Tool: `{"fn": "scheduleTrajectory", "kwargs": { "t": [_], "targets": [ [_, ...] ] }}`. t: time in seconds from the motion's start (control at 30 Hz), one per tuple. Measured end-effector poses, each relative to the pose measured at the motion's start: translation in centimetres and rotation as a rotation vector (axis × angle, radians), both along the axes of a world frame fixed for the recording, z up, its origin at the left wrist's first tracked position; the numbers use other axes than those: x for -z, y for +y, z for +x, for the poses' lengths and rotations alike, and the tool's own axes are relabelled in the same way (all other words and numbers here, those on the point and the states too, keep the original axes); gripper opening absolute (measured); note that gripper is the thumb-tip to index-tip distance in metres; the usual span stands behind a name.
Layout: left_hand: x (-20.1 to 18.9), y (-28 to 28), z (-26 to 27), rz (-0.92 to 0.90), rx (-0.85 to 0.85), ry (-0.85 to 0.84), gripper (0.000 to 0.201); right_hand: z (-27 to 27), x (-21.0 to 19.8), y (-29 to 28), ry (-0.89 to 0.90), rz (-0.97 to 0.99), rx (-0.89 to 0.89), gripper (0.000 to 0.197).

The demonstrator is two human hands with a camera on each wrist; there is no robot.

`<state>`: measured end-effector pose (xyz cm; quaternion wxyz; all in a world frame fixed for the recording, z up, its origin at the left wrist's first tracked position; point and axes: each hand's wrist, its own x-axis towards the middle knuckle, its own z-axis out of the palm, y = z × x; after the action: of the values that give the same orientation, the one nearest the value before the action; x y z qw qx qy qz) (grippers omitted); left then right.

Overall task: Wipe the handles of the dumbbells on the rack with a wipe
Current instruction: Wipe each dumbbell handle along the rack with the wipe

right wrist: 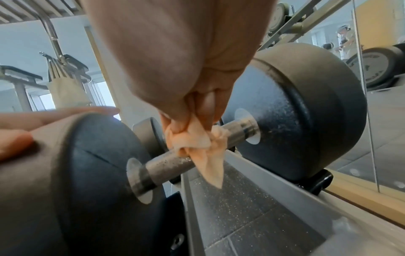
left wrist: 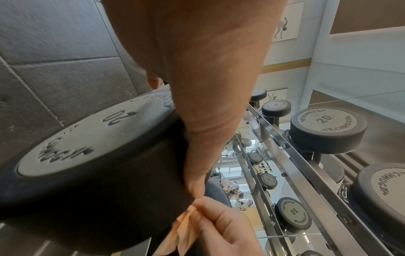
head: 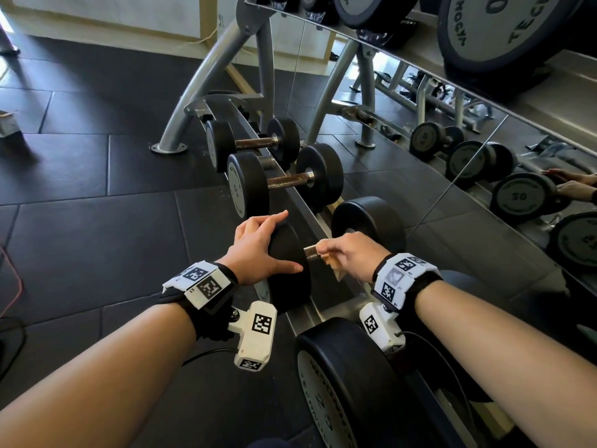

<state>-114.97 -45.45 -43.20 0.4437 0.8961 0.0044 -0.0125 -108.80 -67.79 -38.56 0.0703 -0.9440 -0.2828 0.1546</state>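
Observation:
The 20 dumbbell lies across the lower rack rail (head: 318,313), its near black head (head: 289,266) toward me. My left hand (head: 258,247) rests on that head with straight, spread fingers (right wrist: 54,115), thumb along the head's edge (left wrist: 197,173). My right hand (head: 350,253) pinches a crumpled peach wipe (right wrist: 197,140) and presses it round the middle of the grey metal handle (right wrist: 166,166). A loose corner of the wipe (head: 337,270) hangs below the handle. The far head (right wrist: 306,112) stands free to the right.
Two smaller dumbbells (head: 284,182) (head: 252,143) with rusty handles lie farther along the rail. A bigger dumbbell (head: 339,383) lies close to me under my right wrist. Heavy dumbbells (head: 500,30) sit on the upper shelf. A mirror wall (head: 484,195) backs the rack.

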Motion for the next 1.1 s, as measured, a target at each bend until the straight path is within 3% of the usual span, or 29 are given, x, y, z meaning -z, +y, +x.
{"fn": "scheduleTrajectory", "kwargs": {
  "t": [0.07, 0.2, 0.37, 0.5, 0.8, 1.0, 1.1],
  "targets": [
    [-0.2, 0.0, -0.1, 0.008, -0.003, 0.015, 0.108, 0.6, -0.4, -0.1, 0.007, 0.005, 0.030, 0.031],
    [-0.6, 0.0, -0.1, 0.006, 0.001, 0.044, 0.109, 1.7, -0.5, -0.3, -0.159, -0.180, 0.084, 0.018],
    [-0.8, 0.0, -0.2, 0.007, -0.009, 0.055, 0.110, 0.8, 0.4, 0.3, -0.116, -0.098, 0.007, 0.019],
    [-1.1, -0.1, -0.3, 0.007, -0.011, 0.075, 0.109, 0.6, 0.1, -0.1, 0.115, 0.187, 0.041, 0.023],
    [-1.9, -0.3, -0.6, 0.051, -0.028, 0.107, 0.107, -0.2, 0.1, -2.1, 0.493, 0.789, 0.629, 0.030],
    [-1.2, 0.5, -0.4, 0.301, 0.011, 0.040, 0.100, -0.2, 0.0, -2.5, 0.728, 1.043, 0.849, 0.038],
    [-1.4, 1.1, 0.5, 0.327, 0.027, -0.002, 0.094, 0.1, -0.2, -3.0, 0.844, 1.124, 0.928, 0.040]
  ]
}}
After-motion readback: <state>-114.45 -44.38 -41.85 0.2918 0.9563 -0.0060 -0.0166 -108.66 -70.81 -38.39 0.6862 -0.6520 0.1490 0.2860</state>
